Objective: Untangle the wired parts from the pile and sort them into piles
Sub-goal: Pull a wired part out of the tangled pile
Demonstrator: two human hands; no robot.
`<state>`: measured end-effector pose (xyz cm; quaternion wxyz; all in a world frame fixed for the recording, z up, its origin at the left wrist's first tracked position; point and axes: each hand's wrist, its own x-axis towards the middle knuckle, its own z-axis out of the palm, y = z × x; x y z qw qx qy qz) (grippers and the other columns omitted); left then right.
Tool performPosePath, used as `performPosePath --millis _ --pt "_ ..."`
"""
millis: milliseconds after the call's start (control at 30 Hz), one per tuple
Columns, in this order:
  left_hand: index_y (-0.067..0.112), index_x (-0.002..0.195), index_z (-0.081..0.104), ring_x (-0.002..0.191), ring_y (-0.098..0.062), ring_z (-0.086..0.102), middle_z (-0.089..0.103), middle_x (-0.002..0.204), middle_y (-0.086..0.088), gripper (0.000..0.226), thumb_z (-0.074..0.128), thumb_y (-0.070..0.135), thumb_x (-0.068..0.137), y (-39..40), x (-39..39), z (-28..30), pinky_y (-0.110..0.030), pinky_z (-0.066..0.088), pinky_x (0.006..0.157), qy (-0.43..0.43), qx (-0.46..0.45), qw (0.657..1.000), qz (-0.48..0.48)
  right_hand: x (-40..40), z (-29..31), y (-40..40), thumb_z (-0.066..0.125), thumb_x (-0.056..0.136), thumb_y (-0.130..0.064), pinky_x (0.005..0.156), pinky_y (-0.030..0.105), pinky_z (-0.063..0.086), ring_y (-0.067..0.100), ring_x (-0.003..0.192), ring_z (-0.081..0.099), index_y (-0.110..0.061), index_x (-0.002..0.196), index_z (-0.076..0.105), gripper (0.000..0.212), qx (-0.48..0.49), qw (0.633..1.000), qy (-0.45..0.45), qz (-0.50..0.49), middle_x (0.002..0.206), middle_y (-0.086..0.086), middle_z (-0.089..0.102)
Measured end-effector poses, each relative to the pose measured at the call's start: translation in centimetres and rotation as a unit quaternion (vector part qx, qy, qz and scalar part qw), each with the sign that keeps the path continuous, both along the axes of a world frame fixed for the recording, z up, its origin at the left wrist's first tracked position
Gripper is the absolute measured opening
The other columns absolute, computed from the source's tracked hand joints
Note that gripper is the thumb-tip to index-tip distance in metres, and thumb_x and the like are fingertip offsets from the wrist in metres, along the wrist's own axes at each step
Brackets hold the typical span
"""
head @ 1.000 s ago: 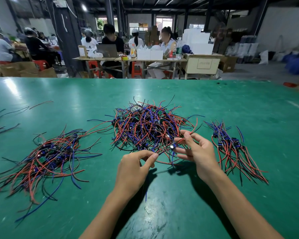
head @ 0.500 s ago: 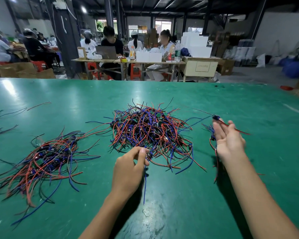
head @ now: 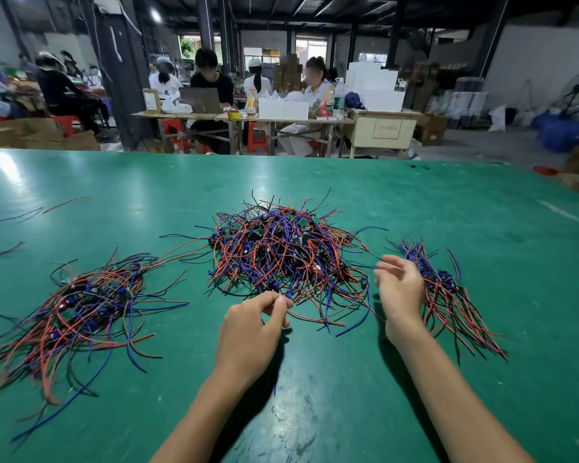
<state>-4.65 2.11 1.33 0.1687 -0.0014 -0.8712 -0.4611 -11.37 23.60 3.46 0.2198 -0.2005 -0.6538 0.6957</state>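
Note:
A tangled central pile [head: 281,252] of red, blue and black wired parts with small green boards lies on the green table [head: 315,412]. A sorted pile [head: 81,305] spreads out at the left, and a smaller sorted pile [head: 448,295] lies at the right. My left hand [head: 251,332] sits at the near edge of the central pile, its fingertips pinching a wired part, with a blue wire hanging below the palm. Between the central pile and the right pile, my right hand [head: 398,289] hovers with relaxed fingers, holding nothing.
A few stray wires [head: 30,212] lie at the far left of the table. Beyond the table's far edge, people sit at work benches [head: 248,118] among boxes and cartons. Bare green surface stretches in front of my arms.
My right hand carried a wired part to the right pile, let go of it, and has swung back toward the central pile empty. My left hand stayed at the pile's near edge.

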Motion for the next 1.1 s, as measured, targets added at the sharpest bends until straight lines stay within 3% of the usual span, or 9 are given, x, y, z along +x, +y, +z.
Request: performPosePath --millis 100,200,333,533,600,767,867,967,1100 --pt "0.039 0.084 0.073 0.044 0.008 0.049 0.068 0.067 0.025 0.022 0.056 0.04 0.099 0.0 0.1 0.0 -0.024 0.034 0.055 -0.002 -0.005 1.0 -0.003 -1.7 -0.6 1.4 0.047 0.088 0.007 0.085 0.028 0.041 0.018 0.102 0.056 -0.02 0.109 0.067 0.04 0.295 0.952 -0.059 0.061 0.12 0.007 0.06" --pt "0.039 0.083 0.073 0.045 0.009 0.051 0.068 0.066 0.027 0.022 0.056 0.039 0.098 0.0 0.1 0.0 -0.023 0.033 0.055 -0.002 -0.016 1.0 0.001 -3.7 -0.2 3.3 0.048 0.089 0.0 0.084 0.032 0.049 0.029 0.103 0.061 -0.015 0.108 0.076 0.037 0.446 0.876 -0.154 0.104 0.128 0.015 0.061" --pt "0.04 0.084 0.072 0.055 0.01 0.057 0.067 0.066 0.029 0.022 0.056 0.042 0.098 -0.1 0.1 -0.1 -0.022 0.035 0.058 -0.003 -0.04 0.999 0.005 -5.0 0.0 4.6 0.048 0.091 -0.012 0.094 0.04 0.047 0.036 0.123 0.052 0.001 0.12 0.063 0.035 0.546 0.797 -0.236 0.104 0.131 0.021 0.06" --pt "0.038 0.085 0.072 0.066 0.01 0.065 0.068 0.066 0.029 0.022 0.055 0.041 0.099 -0.2 0.0 -0.1 -0.026 0.051 0.07 -0.012 -0.036 0.999 0.002 -5.8 0.0 6.1 0.048 0.095 -0.023 0.105 0.04 0.039 0.033 0.137 0.039 0.001 0.14 0.044 0.051 0.588 0.755 -0.284 0.063 0.147 0.017 0.046" --pt "0.038 0.084 0.072 0.065 0.01 0.065 0.068 0.065 0.028 0.022 0.056 0.04 0.099 -0.2 0.0 -0.1 -0.026 0.052 0.073 -0.012 -0.033 0.999 -0.002 -5.6 0.1 6.3 0.048 0.094 -0.023 0.104 0.04 0.04 0.034 0.135 0.041 0.0 0.135 0.052 0.047 0.586 0.756 -0.285 0.059 0.143 0.018 0.05" --pt "0.037 0.083 0.072 0.061 0.014 0.062 0.066 0.065 0.032 0.022 0.056 0.039 0.098 0.1 0.1 -0.1 -0.022 0.041 0.061 -0.006 -0.045 0.999 -0.001 -4.3 -0.4 4.2 0.052 0.099 -0.032 0.085 0.036 0.055 0.028 0.098 0.067 -0.021 0.113 0.076 0.03 0.552 0.82 -0.127 0.079 0.107 0.006 0.074" --pt "0.038 0.083 0.073 0.062 0.015 0.062 0.066 0.066 0.032 0.022 0.057 0.039 0.098 0.1 0.2 0.0 -0.021 0.039 0.06 -0.006 -0.046 0.999 -0.001 -3.3 -0.9 2.8 0.061 0.094 -0.048 0.089 0.037 0.051 0.028 0.108 0.064 -0.028 0.108 0.077 0.03 0.547 0.82 -0.122 0.114 0.113 0.003 0.071" --pt "0.038 0.084 0.073 0.06 0.014 0.06 0.066 0.065 0.032 0.022 0.057 0.039 0.098 0.0 0.2 0.1 -0.021 0.038 0.059 -0.006 -0.048 0.999 0.001 -2.2 -1.5 2.3 0.067 0.09 -0.043 0.073 0.031 0.046 0.026 0.099 0.066 -0.029 0.097 0.077 0.019 0.512 0.851 -0.089 0.077 0.096 -0.002 0.072" --pt "0.038 0.084 0.073 0.053 0.012 0.055 0.067 0.065 0.031 0.022 0.056 0.04 0.098 0.1 0.3 0.2 -0.022 0.036 0.057 0.0 -0.051 0.999 -0.002 -0.2 -1.5 1.3 0.066 0.092 -0.038 0.072 0.028 0.042 0.017 0.087 0.063 -0.029 0.095 0.077 0.014 0.403 0.914 0.014 -0.031 0.095 -0.007 0.073"
